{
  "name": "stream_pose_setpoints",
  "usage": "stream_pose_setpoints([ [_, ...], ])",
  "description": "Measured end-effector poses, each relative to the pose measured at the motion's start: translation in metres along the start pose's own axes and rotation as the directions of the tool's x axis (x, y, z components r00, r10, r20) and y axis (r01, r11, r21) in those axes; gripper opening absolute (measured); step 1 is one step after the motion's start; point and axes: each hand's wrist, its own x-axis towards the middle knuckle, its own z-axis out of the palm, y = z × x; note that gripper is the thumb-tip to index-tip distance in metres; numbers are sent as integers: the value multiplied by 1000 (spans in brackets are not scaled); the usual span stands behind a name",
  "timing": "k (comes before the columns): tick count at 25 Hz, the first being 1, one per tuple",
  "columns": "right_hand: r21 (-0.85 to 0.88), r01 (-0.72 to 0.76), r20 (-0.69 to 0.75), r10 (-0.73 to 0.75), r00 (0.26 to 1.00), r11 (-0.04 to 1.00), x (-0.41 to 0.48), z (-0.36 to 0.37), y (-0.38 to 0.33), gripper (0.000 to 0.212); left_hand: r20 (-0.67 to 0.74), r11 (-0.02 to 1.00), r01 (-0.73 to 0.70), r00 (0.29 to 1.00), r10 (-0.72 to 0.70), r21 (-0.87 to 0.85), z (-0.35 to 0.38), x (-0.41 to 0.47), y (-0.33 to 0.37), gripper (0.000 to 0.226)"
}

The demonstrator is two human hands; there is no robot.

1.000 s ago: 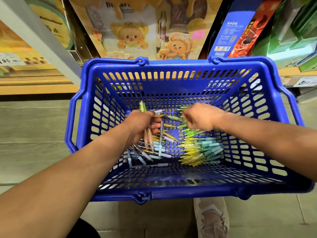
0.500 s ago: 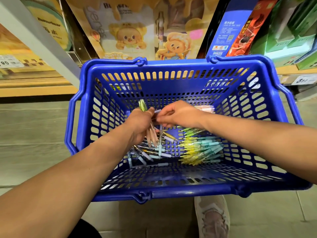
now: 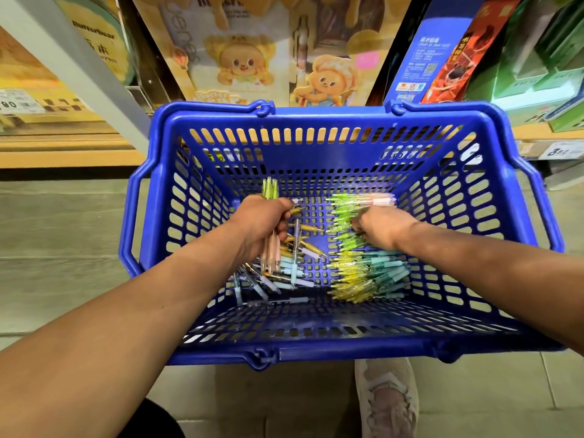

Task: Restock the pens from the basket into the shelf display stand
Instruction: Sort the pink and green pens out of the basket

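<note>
On the floor before the shelving: a blue basket (image 3: 341, 346) is seen from above, with both forearms reaching into it.
Far left: a wooden shelf edge with a price label (image 3: 15, 102) is seen, blurred; a grey shelf upright (image 3: 85, 74) slants down toward the basket's left corner.
Left hand (image 3: 262, 222): it is closed into a fist around a held bundle of pens (image 3: 271, 248), gripped about mid-length and kept nearly upright, with green clicker ends showing above the fist and peach barrels below it.
Loose pens (image 3: 284, 279): a scattered heap in pale blue, gold and clear is spread over the basket floor under and just beside the left hand.
Behind the basket: a cardboard display with cartoon bears (image 3: 252, 61) is stood against the shelving.
Right hand (image 3: 382, 229): it is pressed knuckles-up onto a row of green-capped pens (image 3: 341, 216); the fingers are curled under and hidden, so whether any pen is pinched cannot be told.
Yellow-and-teal pens (image 3: 369, 276): a neat side-by-side stack is laid near the basket's right wall, just beneath the right wrist.
Lower right: a light shoe (image 3: 385, 403) is planted on the floor just beside the basket's near rim.
Far right: blue, red and green boxes (image 3: 537, 64) are ranged on the shelf.
</note>
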Motion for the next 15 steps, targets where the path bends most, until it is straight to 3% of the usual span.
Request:
stream_pose_setpoints([
  [3,-162,18,-27,-22,999,987,1,6,-6,45,21,1000,-1,1000,1,1,0,2,0,21],
  [6,-340,92,14,-93,996,936,3,3,-12,45,27,1000,2,1000,-2,1,-2,2,-1,21],
  [8,-373,100,32,-95,995,923,4,5,-14,41,25,1000,10,1000,-10,12,-2,2,-2,19],
  [11,-259,25,32,-17,999,966,4,2,-14,30,33,998,22,999,-20,-53,-1,2,0,12],
  [13,-191,21,-56,-33,998,981,4,-7,-12,18,39,995,26,999,-22,-101,1,2,1,25],
  [15,-14,-9,-187,7,982,1000,4,-19,-12,18,35,992,14,999,-10,-126,3,0,2,30],
])
